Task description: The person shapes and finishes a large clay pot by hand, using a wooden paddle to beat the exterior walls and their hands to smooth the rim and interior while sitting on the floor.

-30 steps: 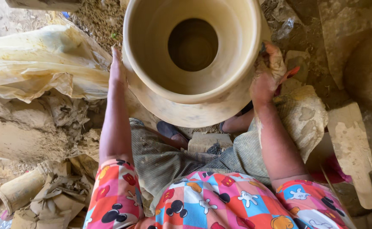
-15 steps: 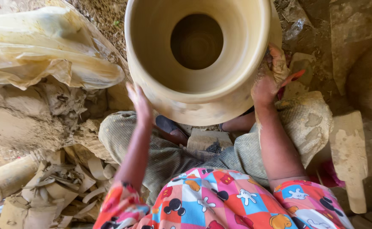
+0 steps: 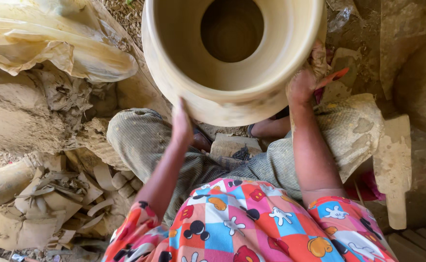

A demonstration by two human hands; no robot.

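From the head camera, looking straight down, a big, pale clay pot (image 3: 232,53) fills the top middle of the view, its wide mouth open upward and its dark hollow showing inside. It sits just in front of the person's knees, above the lap.

The left hand (image 3: 182,123) lies flat against the pot's near lower wall, fingers stretched out and together, pressing the clay rather than gripping it. The right hand (image 3: 307,77) is on the pot's right side, smeared with clay; its fingers curl around a lump of wet, clay-coloured stuff (image 3: 319,58), cloth or clay I cannot tell, held against the wall. A thin red tool (image 3: 333,77) sticks out beside that hand; whether the hand holds it I cannot tell.

To the left lies a crumpled sheet of yellowish plastic (image 3: 52,43) over a heap of raw clay (image 3: 23,111), with clay scraps (image 3: 52,194) lower down. On the right a flat wooden paddle (image 3: 392,165) rests by the knee.
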